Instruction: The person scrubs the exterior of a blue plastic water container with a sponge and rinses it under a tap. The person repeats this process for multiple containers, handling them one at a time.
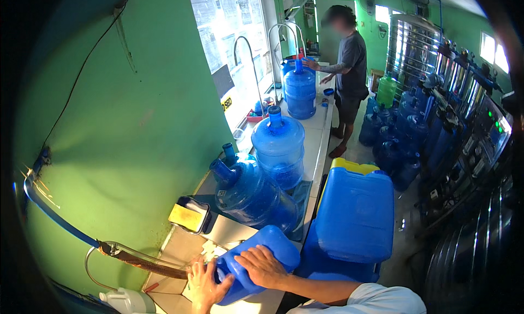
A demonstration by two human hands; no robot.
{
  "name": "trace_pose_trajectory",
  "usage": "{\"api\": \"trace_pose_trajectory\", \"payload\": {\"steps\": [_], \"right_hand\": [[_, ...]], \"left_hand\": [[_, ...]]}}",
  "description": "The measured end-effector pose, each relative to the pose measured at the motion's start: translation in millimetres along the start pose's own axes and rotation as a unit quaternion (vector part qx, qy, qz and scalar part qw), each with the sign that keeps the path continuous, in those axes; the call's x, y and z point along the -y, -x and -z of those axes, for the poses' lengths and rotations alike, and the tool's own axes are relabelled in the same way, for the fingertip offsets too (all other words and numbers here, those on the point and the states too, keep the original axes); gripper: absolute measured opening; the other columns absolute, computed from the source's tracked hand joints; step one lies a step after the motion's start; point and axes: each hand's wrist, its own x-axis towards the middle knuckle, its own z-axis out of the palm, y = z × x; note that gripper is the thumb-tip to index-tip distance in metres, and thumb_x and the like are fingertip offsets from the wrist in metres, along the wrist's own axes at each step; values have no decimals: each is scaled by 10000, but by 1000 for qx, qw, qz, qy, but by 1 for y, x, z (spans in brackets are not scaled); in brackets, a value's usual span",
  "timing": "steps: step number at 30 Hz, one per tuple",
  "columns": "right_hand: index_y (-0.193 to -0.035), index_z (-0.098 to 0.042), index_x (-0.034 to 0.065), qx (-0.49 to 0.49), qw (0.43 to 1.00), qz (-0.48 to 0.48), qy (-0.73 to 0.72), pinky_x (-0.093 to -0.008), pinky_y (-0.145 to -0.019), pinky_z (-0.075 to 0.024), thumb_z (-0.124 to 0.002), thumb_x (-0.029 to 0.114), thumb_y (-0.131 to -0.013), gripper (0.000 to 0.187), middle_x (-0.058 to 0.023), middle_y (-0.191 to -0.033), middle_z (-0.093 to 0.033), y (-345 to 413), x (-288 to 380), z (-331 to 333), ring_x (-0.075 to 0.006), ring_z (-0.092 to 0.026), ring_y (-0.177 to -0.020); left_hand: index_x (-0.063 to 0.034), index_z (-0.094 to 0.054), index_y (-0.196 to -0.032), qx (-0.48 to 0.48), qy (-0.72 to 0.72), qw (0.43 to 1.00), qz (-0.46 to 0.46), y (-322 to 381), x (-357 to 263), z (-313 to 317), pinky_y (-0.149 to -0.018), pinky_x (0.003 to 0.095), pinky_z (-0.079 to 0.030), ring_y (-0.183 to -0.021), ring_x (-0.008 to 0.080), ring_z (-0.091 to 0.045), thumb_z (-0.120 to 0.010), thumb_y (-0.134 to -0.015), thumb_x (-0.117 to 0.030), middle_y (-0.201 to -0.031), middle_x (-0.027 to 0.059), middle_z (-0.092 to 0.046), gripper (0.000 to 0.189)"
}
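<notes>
A blue plastic jerrycan [282, 244] lies tilted on the near end of the tiled counter. My right hand [264, 267] grips it by the handle side, with the fingers bent over the top. At its mouth end, my left hand [206, 283] straddles the edge with thumb and fingers spread; part of the mouth is hidden there. A hose [151, 267], wrapped in brown near its end, runs from the wall to just behind my left hand. Just beyond the jerrycan, a tilted round blue water jug [254, 195] leans on the counter.
Upright blue water jugs [278, 146] stand farther along the counter [315, 129]. A yellow sponge [186, 217] rests on a dark tub. Stacked blue jerrycans [358, 211] are to the right. A person [350, 64] touches a far jug. Several floor jugs [391, 150] stand beside filter equipment.
</notes>
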Motion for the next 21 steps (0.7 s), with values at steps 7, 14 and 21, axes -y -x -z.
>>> {"api": "trace_pose_trajectory", "payload": {"steps": [7,14,21], "right_hand": [[-1378,-543,83,3,1000,11,22,-464,-1113,-331,-629,173,-877,516,-105,-1262,-578,2,4,11,-281,-514,-1219],[-1383,-555,60,120,991,37,45,-431,-1040,-396,-691,177,-824,587,-161,-1208,-601,-7,-2,33,-293,-557,-1177],[-1136,-639,66,-6,983,38,-177,-444,-861,-529,-658,133,-823,321,-144,-1013,-689,-49,-84,72,-352,-653,-992]], "left_hand": [[-71,-598,-1299,81,134,982,-102,-2,14,-11,-1024,526,-387,-1189,392,-528,-785,-625,-530,-1244,182,-578,837],[-4,-444,-1445,17,192,963,-186,-6,-14,0,-1169,608,-247,-1375,481,-407,-765,-723,-527,-1407,262,-502,948],[-23,-477,-1419,25,119,989,-84,-15,-82,-26,-1081,531,-365,-1293,410,-485,-711,-865,-453,-1361,214,-549,739]]}}
